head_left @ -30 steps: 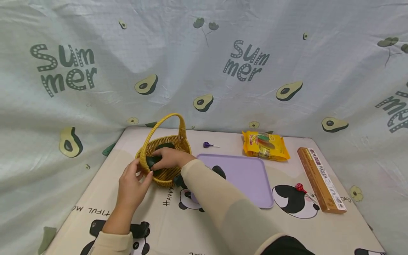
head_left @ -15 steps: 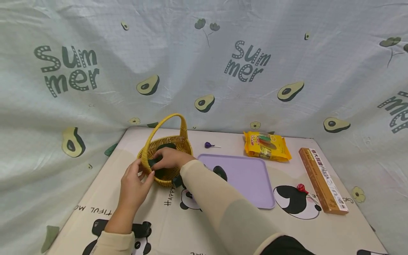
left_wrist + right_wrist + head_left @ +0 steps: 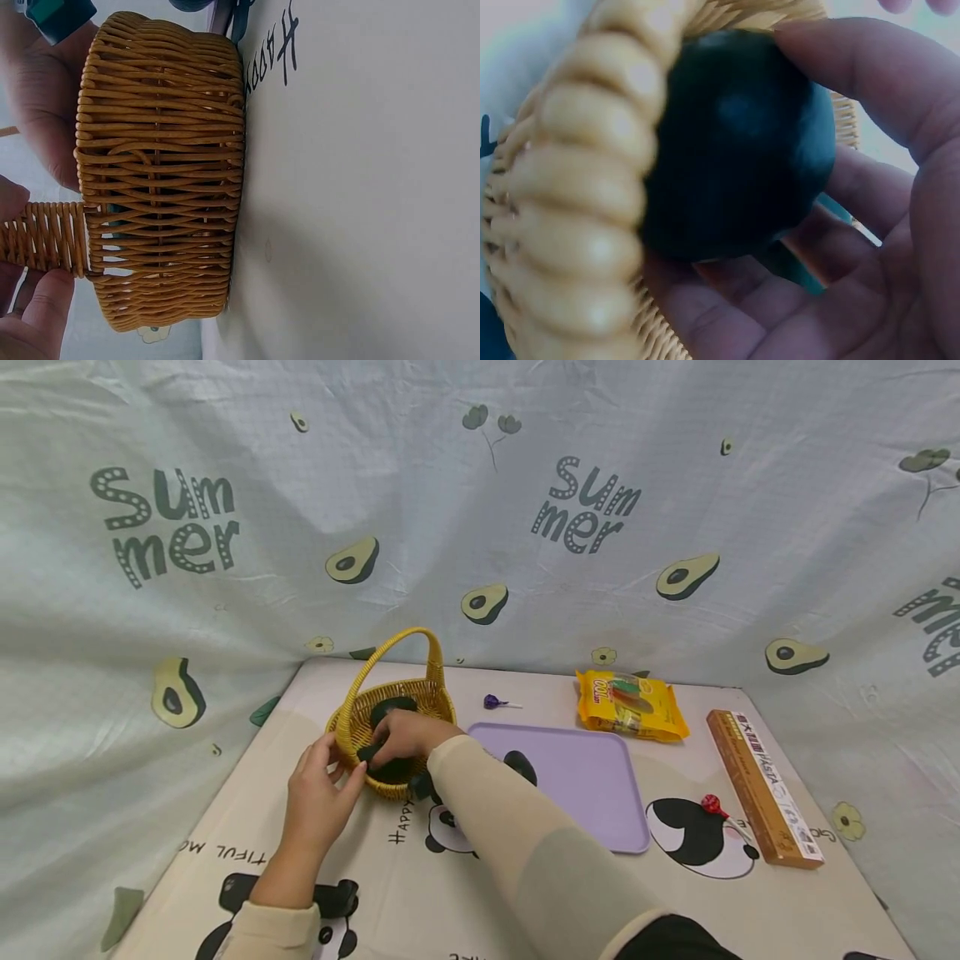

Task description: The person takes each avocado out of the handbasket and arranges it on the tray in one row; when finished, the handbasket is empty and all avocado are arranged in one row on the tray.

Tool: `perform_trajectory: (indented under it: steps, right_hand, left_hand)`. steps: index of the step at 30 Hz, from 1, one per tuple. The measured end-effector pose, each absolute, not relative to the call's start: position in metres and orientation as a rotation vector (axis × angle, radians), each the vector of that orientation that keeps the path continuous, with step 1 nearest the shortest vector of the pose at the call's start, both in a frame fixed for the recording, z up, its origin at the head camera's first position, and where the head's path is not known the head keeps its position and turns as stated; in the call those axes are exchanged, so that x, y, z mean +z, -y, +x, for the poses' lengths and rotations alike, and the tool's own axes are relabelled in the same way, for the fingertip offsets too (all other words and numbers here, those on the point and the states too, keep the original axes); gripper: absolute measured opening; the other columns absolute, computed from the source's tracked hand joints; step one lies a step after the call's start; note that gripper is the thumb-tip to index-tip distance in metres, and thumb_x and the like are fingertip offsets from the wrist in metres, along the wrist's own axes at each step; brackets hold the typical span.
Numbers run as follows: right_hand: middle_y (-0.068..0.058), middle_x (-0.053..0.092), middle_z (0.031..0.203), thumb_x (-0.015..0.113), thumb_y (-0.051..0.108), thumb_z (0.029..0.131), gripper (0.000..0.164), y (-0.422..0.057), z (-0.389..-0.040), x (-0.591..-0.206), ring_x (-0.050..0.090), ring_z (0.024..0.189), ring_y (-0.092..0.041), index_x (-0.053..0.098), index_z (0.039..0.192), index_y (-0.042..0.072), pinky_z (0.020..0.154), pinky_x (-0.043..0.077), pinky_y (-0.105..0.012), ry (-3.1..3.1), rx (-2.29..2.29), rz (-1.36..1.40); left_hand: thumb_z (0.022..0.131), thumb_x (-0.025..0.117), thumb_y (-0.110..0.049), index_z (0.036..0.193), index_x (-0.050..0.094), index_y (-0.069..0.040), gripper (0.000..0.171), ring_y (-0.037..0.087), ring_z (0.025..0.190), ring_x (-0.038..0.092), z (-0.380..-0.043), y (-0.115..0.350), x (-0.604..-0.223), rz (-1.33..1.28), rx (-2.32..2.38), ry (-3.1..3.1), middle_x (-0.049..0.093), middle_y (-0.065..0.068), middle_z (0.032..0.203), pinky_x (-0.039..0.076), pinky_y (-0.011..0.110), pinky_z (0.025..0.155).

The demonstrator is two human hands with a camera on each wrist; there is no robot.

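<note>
A yellow woven basket [image 3: 390,781] with a tall handle stands at the table's left. My left hand [image 3: 318,793] pinches the foot of that handle [image 3: 45,236] between thumb and fingers. Inside the basket, my right hand [image 3: 405,735] grips a dark green, smooth, rounded object [image 3: 739,142]; thumb and fingers curl round it, and its exact kind is unclear. Another dark green object [image 3: 392,706] lies behind that hand in the basket. The right hand and sleeve partly hide the basket's inside.
A lilac tray [image 3: 577,777] lies right of the basket, partly under the right sleeve. Behind it are a purple lollipop [image 3: 492,702] and a yellow food packet [image 3: 632,706]. A red lollipop [image 3: 712,805] and a long pasta box [image 3: 763,789] lie further right.
My right hand has shifted slightly right within the basket, with the green object in its grip. The left hand keeps hold of the handle's foot. The whole head view has drifted a little.
</note>
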State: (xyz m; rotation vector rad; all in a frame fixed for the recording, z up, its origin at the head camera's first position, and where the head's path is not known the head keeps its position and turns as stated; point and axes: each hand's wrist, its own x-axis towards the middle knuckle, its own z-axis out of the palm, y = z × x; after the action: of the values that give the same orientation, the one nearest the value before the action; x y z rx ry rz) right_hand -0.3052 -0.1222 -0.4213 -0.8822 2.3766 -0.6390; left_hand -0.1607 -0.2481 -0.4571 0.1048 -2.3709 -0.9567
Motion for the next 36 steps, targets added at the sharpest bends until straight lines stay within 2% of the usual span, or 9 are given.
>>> perform_trajectory:
  steps: [6,13,19,27,32,36]
  right_hand:
    - [0.005,0.067,0.127,0.083,0.041,0.084,0.042,0.119,-0.307,-0.423,0.062,0.108,-0.011,0.073,0.122,0.025,0.097,0.057,-0.032,-2.374,-0.601,-0.868]
    - [0.000,0.066,0.132,0.075,0.037,0.091,0.039,0.108,-0.312,-0.417,0.063,0.115,-0.014,0.072,0.127,0.020,0.098,0.057,-0.029,-2.354,-0.638,-0.979]
    - [-0.002,0.063,0.140,0.069,0.034,0.095,0.044,0.100,-0.318,-0.411,0.060,0.125,-0.016,0.067,0.135,0.018,0.101,0.055,-0.027,-2.330,-0.656,-1.094]
    - [-0.001,0.057,0.147,0.061,0.028,0.101,0.047,0.091,-0.315,-0.401,0.057,0.123,-0.012,0.056,0.148,0.023,0.103,0.052,-0.026,-2.298,-0.795,-1.137]
    - [0.002,0.054,0.151,0.055,0.024,0.104,0.044,0.079,-0.310,-0.394,0.054,0.129,-0.013,0.056,0.148,0.028,0.109,0.050,-0.030,-2.313,-0.882,-1.139]
    - [0.003,0.055,0.149,0.053,0.026,0.104,0.042,0.068,-0.310,-0.392,0.055,0.127,-0.014,0.058,0.146,0.031,0.107,0.052,-0.034,-2.341,-0.964,-1.119]
  left_hand:
    - [0.087,0.080,-0.004,0.137,0.051,0.003,0.058,0.034,0.111,0.066,-0.161,0.248,-0.457,0.099,-0.954,2.365,0.060,0.019,0.119,0.062,0.040,0.089]
    - [0.087,0.080,-0.003,0.137,0.051,0.003,0.058,0.034,0.110,0.066,-0.160,0.248,-0.456,0.098,-0.956,2.365,0.059,0.019,0.119,0.062,0.041,0.089]
    - [0.086,0.081,-0.002,0.137,0.051,0.003,0.059,0.033,0.110,0.065,-0.161,0.248,-0.457,0.107,-0.962,2.373,0.059,0.019,0.119,0.061,0.041,0.090]
    - [0.087,0.080,-0.002,0.136,0.051,0.003,0.057,0.032,0.108,0.065,-0.160,0.248,-0.456,0.105,-0.958,2.365,0.059,0.018,0.118,0.061,0.040,0.091]
    - [0.087,0.079,-0.001,0.136,0.051,0.003,0.056,0.032,0.108,0.065,-0.159,0.247,-0.457,0.090,-0.956,2.365,0.059,0.018,0.118,0.061,0.041,0.090]
    - [0.086,0.079,-0.001,0.136,0.052,0.002,0.057,0.032,0.108,0.065,-0.160,0.247,-0.457,0.087,-0.962,2.361,0.059,0.018,0.118,0.061,0.041,0.091]
